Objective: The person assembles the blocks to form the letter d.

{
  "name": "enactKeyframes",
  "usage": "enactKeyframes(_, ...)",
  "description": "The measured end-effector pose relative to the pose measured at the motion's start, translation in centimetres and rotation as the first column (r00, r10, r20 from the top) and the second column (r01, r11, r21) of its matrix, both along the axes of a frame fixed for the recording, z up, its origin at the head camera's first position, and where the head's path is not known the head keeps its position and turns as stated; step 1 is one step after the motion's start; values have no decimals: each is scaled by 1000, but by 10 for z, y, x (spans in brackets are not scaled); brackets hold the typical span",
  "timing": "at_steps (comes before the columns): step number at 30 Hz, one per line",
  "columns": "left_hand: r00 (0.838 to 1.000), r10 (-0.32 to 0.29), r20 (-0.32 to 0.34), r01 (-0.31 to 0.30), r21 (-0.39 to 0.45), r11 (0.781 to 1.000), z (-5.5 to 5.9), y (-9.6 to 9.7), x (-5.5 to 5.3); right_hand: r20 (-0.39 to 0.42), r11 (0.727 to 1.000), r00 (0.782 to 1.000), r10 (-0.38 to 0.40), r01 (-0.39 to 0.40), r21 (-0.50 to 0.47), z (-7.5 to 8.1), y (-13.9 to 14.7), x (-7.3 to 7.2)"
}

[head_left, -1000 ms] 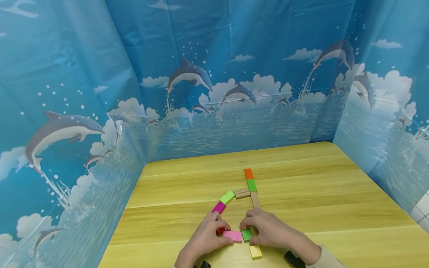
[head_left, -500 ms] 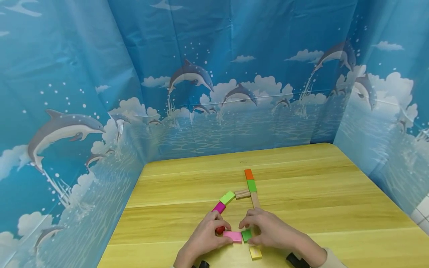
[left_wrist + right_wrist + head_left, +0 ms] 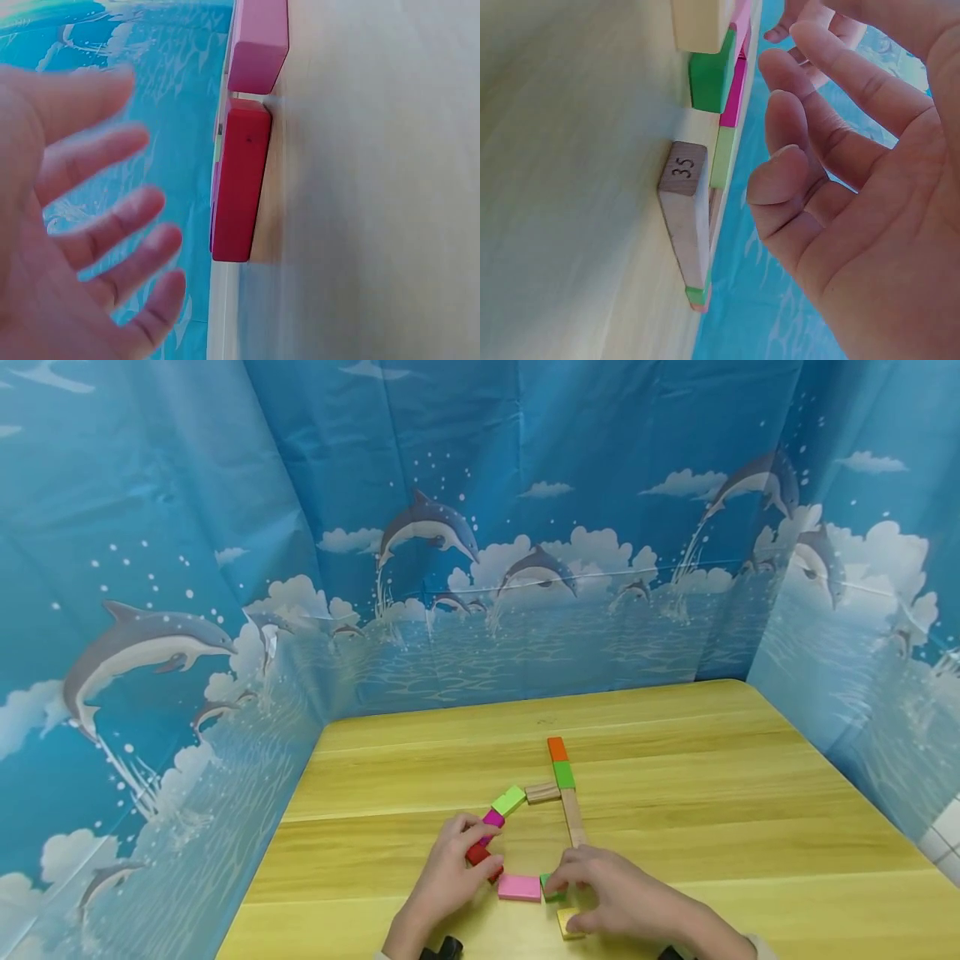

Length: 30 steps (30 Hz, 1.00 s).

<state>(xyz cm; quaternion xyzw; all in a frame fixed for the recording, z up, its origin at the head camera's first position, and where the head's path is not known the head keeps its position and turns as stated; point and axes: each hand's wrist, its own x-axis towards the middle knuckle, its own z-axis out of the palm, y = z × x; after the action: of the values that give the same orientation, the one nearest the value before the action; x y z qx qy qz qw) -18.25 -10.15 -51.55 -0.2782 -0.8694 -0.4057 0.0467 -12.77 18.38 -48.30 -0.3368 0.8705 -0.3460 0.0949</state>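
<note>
My left hand (image 3: 448, 870) hovers with spread fingers beside the red block (image 3: 482, 860) and magenta block (image 3: 492, 818). In the left wrist view, nothing lies in its fingers and the red block (image 3: 241, 184) stands apart from them. To the right is a pink block (image 3: 519, 887), and a dark green block (image 3: 549, 893) lies at its end. My right hand (image 3: 615, 887) is over that green block, its thumb by a yellow block (image 3: 566, 924). The right wrist view shows this hand (image 3: 862, 180) loosely bent and holding nothing.
A light green block (image 3: 510, 802) and a brown grooved block (image 3: 542, 793) continue the curve. A straight row holds a plain wooden block (image 3: 572, 818), a green block (image 3: 563, 774) and an orange block (image 3: 557, 749). Dolphin-printed curtains (image 3: 525, 635) surround the wooden table (image 3: 720, 793).
My left hand has let go of the pink block and moved up and left, uncovering the red block. The right hand has shifted from the green block toward the yellow one.
</note>
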Motion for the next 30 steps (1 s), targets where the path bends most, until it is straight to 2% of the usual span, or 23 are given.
enactKeyframes(6, 986, 165, -3, -165, -12, 986, -2, -4, -4, -97, 1000, 995, 8, -6, 25, -8, 4, 8)
enactKeyframes(11, 966, 247, 71, -248, 3, 969, -6, -5, -5, -105, 999, 994, 5, 0, 46, -10, 5, 13)
enactKeyframes(15, 962, 252, 104, -254, 5, 967, -9, -4, -6, -109, 998, 994, 9, -2, 67, -10, 5, 13)
enactKeyframes(24, 972, 205, 114, -209, 26, 978, -10, -3, -7, -97, 992, 995, -13, 25, 120, -11, 3, 13)
enactKeyframes(30, 973, 188, 132, -197, 54, 979, -9, -2, -7, -100, 991, 995, -21, 34, 128, -11, 2, 14)
